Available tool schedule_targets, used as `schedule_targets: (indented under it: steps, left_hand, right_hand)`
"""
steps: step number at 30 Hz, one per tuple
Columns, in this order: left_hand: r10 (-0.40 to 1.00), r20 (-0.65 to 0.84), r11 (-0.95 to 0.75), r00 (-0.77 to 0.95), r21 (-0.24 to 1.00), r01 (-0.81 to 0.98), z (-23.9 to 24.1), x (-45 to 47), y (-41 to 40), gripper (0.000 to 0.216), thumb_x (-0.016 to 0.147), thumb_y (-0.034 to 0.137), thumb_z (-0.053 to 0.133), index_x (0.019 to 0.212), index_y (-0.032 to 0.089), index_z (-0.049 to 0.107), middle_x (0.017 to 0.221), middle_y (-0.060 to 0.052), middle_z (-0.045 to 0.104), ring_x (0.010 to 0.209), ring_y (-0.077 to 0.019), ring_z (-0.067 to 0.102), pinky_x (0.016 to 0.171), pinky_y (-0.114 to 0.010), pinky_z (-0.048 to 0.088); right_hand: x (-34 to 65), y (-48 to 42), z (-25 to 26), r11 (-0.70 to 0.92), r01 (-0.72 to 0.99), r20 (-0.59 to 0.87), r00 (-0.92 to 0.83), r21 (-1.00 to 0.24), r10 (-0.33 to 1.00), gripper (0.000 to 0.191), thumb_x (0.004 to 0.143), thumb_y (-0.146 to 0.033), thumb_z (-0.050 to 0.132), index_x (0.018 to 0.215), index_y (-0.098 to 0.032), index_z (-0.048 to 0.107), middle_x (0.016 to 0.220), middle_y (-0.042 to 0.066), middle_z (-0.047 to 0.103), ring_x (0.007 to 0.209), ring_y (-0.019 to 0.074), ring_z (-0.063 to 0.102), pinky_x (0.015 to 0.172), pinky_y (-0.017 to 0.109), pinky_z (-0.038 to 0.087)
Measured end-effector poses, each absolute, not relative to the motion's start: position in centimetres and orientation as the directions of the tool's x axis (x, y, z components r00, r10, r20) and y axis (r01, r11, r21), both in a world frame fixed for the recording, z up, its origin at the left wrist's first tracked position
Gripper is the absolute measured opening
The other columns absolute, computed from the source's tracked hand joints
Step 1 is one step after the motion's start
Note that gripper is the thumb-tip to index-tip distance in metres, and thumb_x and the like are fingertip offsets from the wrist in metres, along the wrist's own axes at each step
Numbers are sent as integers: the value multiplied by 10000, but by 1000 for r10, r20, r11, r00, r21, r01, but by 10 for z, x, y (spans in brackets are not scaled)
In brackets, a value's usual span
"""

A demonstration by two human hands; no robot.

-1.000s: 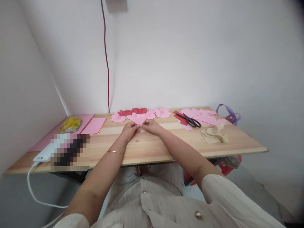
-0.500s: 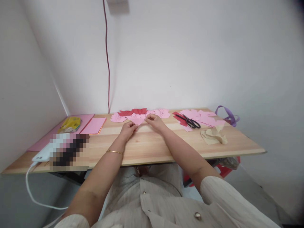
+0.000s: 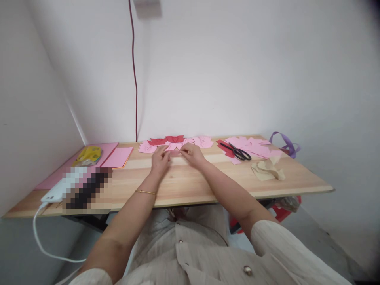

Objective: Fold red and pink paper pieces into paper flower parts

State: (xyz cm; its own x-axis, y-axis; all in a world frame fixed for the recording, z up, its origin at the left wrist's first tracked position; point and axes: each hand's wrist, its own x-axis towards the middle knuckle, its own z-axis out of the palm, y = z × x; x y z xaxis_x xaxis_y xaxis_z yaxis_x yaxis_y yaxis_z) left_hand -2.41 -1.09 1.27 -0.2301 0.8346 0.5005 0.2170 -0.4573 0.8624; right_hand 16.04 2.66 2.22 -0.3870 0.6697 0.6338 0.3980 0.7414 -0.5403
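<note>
Between my two hands, above the middle of the table, is a small piece of pink paper (image 3: 175,152), seen nearly edge-on. My left hand (image 3: 160,159) pinches its left end, with a gold bangle on that wrist. The fingers of my right hand (image 3: 191,153) close on its right end. Just behind the hands lies a row of folded pink paper pieces (image 3: 203,141), with two folded red paper pieces (image 3: 174,139) among them. My fingers hide part of the held paper and of the row.
Black-handled scissors (image 3: 240,153) lie on red and pink paper scraps (image 3: 258,147) at right, near crumpled tan paper (image 3: 268,170) and a purple strap (image 3: 286,143). Pink sheets (image 3: 116,157), a yellow packet (image 3: 87,156) and a white device (image 3: 63,186) with a cable are at left.
The pink paper has tilted from a visible triangle to a thin strip. My left hand has turned and risen slightly; my right hand has barely shifted.
</note>
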Motion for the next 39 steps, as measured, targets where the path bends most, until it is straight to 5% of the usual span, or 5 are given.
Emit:
schedule_targets:
  steps: [6, 24, 31, 35, 39]
  left_hand:
    - [828, 557, -527, -62, 811, 252, 19, -14, -20, 139, 672, 196, 691, 802, 230, 726, 933, -87, 658, 953, -254, 544, 933, -365, 387]
    - [846, 519, -441, -121, 809, 388, 18, -50, -4, 131, 585, 103, 629, 638, 212, 679, 696, -15, 610, 565, -138, 473, 612, -254, 369]
    - [898, 341, -296, -279, 935, 193, 19, -53, -5, 99, 629, 171, 669, 728, 174, 669, 593, 15, 577, 476, -104, 492, 541, -243, 394]
    - [981, 167, -176, -97, 980, -93, 15, -38, -8, 364, 598, 249, 755, 934, 164, 644, 860, -44, 654, 514, -90, 545, 539, -265, 464]
    - [989, 125, -114, 76, 984, -139, 9, -29, -9, 336, 584, 270, 785, 856, 133, 643, 734, -28, 635, 501, -97, 551, 533, -265, 479]
  right_hand:
    - [153, 20, 24, 802, 401, 618, -511, -444, 598, 193, 874, -270, 517, 818, -179, 678, 817, 73, 627, 790, 176, 541, 736, 303, 388]
    - [172, 28, 33, 757, 341, 605, -459, -557, 651, 175, 831, -300, 547, 735, -189, 641, 787, 56, 628, 769, 173, 551, 742, 293, 399]
    - [184, 35, 36, 621, 255, 563, -267, -742, 782, 202, 777, -366, 577, 691, -186, 601, 756, 37, 611, 751, 162, 537, 719, 287, 412]
    - [174, 33, 31, 572, 174, 520, -271, -801, 810, 223, 756, -396, 593, 715, -176, 594, 739, 18, 589, 718, 142, 513, 705, 273, 404]
    - [162, 27, 24, 505, 77, 469, -274, -860, 840, 243, 735, -407, 607, 707, -168, 569, 681, -12, 542, 658, 114, 472, 675, 255, 390]
